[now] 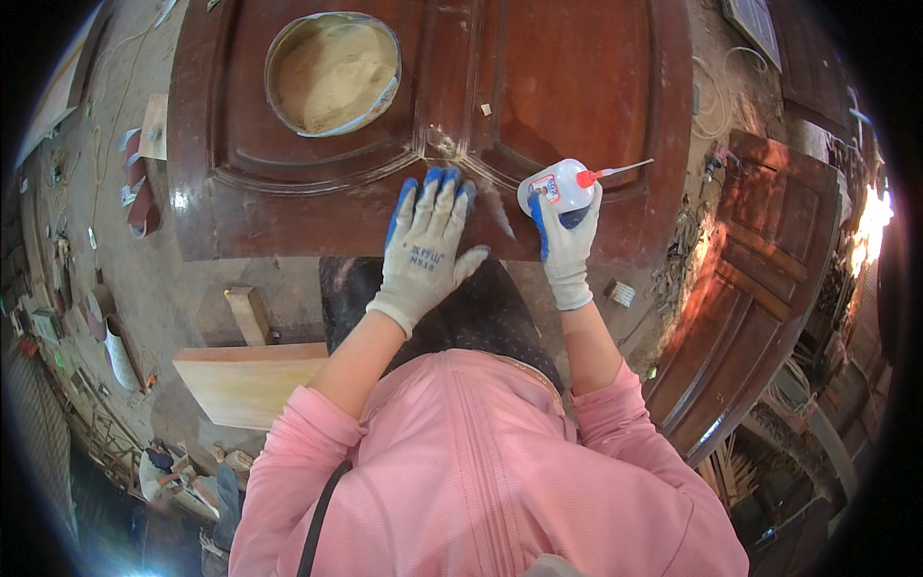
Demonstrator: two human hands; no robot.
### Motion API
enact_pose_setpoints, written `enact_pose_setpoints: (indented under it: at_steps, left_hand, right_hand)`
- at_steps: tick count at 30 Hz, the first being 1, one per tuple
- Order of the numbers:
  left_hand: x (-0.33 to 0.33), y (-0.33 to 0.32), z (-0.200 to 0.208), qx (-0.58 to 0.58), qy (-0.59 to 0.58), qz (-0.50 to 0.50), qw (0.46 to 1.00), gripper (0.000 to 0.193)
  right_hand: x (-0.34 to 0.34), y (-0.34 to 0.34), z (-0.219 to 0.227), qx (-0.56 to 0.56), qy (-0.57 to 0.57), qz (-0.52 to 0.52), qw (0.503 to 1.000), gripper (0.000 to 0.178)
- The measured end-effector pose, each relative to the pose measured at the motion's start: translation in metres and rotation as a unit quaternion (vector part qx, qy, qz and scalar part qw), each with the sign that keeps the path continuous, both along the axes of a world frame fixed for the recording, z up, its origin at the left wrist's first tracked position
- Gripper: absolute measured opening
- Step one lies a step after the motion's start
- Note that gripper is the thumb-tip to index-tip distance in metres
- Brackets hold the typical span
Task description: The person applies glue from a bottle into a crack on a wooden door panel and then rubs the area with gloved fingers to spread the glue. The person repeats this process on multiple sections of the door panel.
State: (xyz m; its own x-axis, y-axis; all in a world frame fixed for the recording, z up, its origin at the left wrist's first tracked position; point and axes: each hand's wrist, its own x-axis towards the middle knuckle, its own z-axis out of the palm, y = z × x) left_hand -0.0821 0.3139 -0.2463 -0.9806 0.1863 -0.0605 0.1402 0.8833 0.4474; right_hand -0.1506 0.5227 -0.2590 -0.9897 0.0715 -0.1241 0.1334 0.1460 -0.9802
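Note:
In front of me lies a dark reddish-brown panelled wooden door [577, 77]. Both my hands wear whitish gloves with blue fingertips. My left hand [428, 240] rests flat with fingers stretched out on the door's near edge, just below the central moulding joint. Pale dusty smears mark the wood around those fingertips. My right hand [567, 236] grips a white glue bottle [562, 185] with a red cap and a thin nozzle. The bottle is tilted, its nozzle pointing right, above the door's near right corner.
A round tub of tan powder [332, 77] stands on the door's left panel, and a small pale chip [486, 110] lies near the middle. Another panelled door [750, 279] leans at the right. A light wooden board [255, 380] is to my left. Another person [163, 471] is at the lower left.

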Motion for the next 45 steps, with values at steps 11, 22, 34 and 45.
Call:
enact_pose_setpoints:
  at_steps: [11, 22, 34, 45]
  left_hand:
    - [-0.005, -0.003, 0.002, -0.022, 0.003, 0.020, 1.000, 0.089]
    - [-0.013, -0.008, -0.001, -0.019, 0.021, 0.036, 0.999, 0.088]
    - [-0.009, -0.005, -0.003, -0.004, 0.012, 0.041, 0.999, 0.087]
    - [-0.020, 0.001, -0.005, 0.011, 0.040, 0.038, 0.998, 0.081]
  right_hand:
    - [-0.001, 0.004, 0.003, 0.004, -0.005, 0.002, 1.000, 0.064]
    - [-0.004, 0.006, -0.001, 0.038, 0.012, 0.010, 0.999, 0.062]
    - [-0.003, 0.000, 0.001, 0.016, 0.004, 0.009, 1.000, 0.060]
    - [0.000, -0.003, 0.004, -0.004, 0.004, 0.004, 1.000, 0.063]
